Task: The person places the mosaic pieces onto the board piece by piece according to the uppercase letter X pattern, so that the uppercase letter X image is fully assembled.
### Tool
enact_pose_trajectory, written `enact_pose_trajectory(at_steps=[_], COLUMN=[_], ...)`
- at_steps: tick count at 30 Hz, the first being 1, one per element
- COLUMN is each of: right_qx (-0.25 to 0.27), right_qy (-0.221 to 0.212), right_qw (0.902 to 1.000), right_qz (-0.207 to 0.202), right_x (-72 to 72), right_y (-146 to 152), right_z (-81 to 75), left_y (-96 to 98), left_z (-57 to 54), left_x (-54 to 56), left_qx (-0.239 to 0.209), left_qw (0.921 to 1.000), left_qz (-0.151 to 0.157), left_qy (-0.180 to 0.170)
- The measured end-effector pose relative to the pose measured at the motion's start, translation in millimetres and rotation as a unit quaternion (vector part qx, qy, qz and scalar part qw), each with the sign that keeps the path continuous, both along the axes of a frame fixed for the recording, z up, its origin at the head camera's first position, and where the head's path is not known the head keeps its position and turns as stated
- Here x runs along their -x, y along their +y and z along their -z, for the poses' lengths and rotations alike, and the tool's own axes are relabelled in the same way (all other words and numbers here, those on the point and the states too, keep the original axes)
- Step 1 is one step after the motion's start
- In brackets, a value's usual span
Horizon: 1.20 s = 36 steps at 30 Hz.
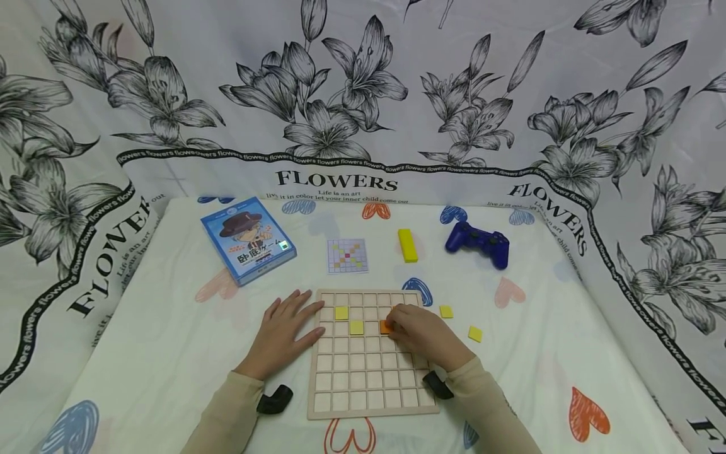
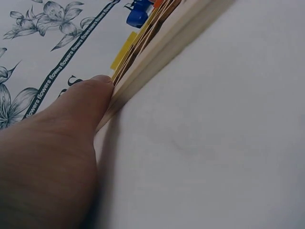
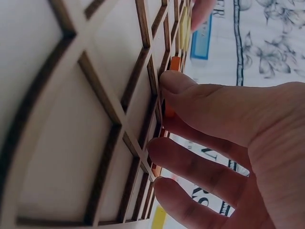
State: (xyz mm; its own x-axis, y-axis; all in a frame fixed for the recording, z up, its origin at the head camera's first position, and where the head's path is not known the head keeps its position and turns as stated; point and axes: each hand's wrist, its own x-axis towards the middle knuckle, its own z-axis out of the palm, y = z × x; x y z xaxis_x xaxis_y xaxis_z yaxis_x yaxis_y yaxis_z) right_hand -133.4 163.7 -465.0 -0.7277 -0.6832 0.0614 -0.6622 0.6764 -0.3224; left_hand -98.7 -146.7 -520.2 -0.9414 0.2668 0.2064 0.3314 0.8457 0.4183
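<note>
A blue box (image 1: 248, 241) with a cartoon figure in a dark hat and Japanese lettering on its cover lay at an angle toward the far left of the bench (image 1: 539, 353). A dark blue game controller (image 1: 478, 244) sat on the far right, with a yellow block (image 1: 407, 245) just to its left. The bench's white cloth carried blue, orange and pink hearts. Behind and at both sides, a white curtain (image 1: 198, 38) showed black line-drawn lilies, a black band (image 1: 249, 156) reading "flowers" and large "FLOWERS" lettering (image 1: 336, 181).
</note>
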Motion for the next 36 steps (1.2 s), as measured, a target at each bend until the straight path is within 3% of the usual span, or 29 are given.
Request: enact_pose_trajectory(at_steps=[22, 26, 30, 36], right_qx=[0.017, 0.002, -0.004, -0.016], right_qy=[0.034, 0.01, -0.007, -0.06], right_qw=[0.9991, 0.9999, 0.9968, 0.9796], right_qz=[-0.019, 0.01, 0.079, 0.191], right_x=[4.5, 3.8, 0.6, -13.4], right_y=[-0.1, 5.4, 25.5, 77.6], right_z=[2.0, -3.9, -20.4, -35.5], left_y=[-0.5, -0.9, 0.0, 0.4], left_z=[-6.7, -6.0, -4.6, -1.9], left_x=[4.9, 4.4, 2.3, -0.2], left_qx=[0.003, 0.007, 0.007, 0.009], left_qw=[1.0, 0.9999, 0.9998, 0.9997], left_qz=[-0.003, -0.003, -0.006, -0.005], left_qy=[-0.006, -0.012, -0.018, -0.023])
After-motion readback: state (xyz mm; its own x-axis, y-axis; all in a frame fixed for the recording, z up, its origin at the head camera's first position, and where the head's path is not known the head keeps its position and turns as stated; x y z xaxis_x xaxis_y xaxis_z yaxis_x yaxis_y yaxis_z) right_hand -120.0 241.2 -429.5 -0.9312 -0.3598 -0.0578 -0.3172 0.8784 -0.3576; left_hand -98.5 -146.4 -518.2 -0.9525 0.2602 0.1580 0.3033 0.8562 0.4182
